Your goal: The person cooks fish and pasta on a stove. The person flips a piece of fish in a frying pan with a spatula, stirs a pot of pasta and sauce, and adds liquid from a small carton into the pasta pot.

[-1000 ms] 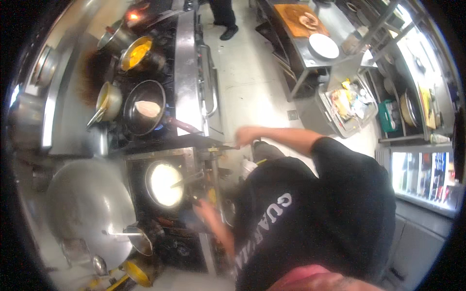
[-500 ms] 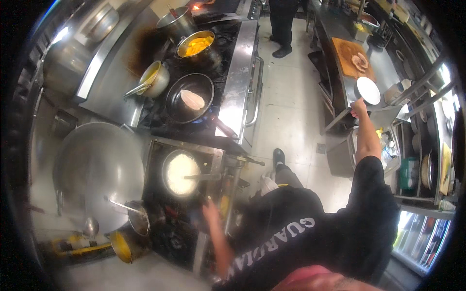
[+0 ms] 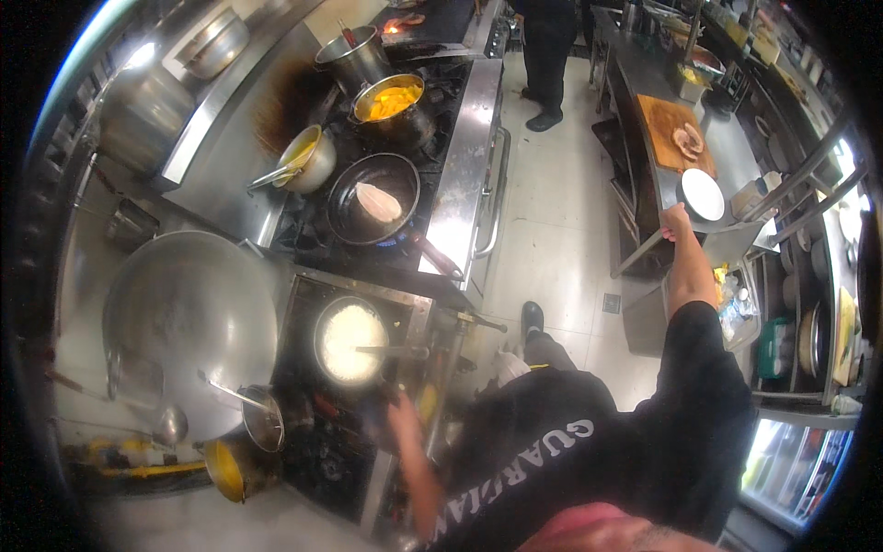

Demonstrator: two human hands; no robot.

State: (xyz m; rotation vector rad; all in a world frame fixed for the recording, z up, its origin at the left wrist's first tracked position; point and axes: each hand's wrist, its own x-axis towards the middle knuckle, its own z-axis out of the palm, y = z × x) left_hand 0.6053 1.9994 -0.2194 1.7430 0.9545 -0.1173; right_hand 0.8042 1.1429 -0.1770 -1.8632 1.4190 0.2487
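Note:
My right hand (image 3: 677,222) reaches out to the right and grips the near edge of a white round plate (image 3: 704,195) beside the steel counter. The plate carries nothing. Low on the left, my left hand (image 3: 403,416) is closed and blurred, just below a pan (image 3: 322,342) of pale, creamy food. What it holds is hard to make out. A flat handle (image 3: 394,351) sticks out of that food to the right. Farther up the stove, a dark frying pan (image 3: 405,170) holds one pale fillet (image 3: 377,203), with a blue flame under it.
Behind the frying pan stand a pot of yellow pieces (image 3: 390,101) and a saucepan with utensils (image 3: 308,158). A big steel wok (image 3: 189,322) lies left. An orange cutting board (image 3: 664,129) bears cooked meat (image 3: 688,141). A grey bin (image 3: 648,324) stands below; another person (image 3: 546,64) is in the aisle.
The view has tilted slightly, so the surroundings sit lower in it. My right hand keeps the plate near the counter, and my left hand stays by the pan of creamy food.

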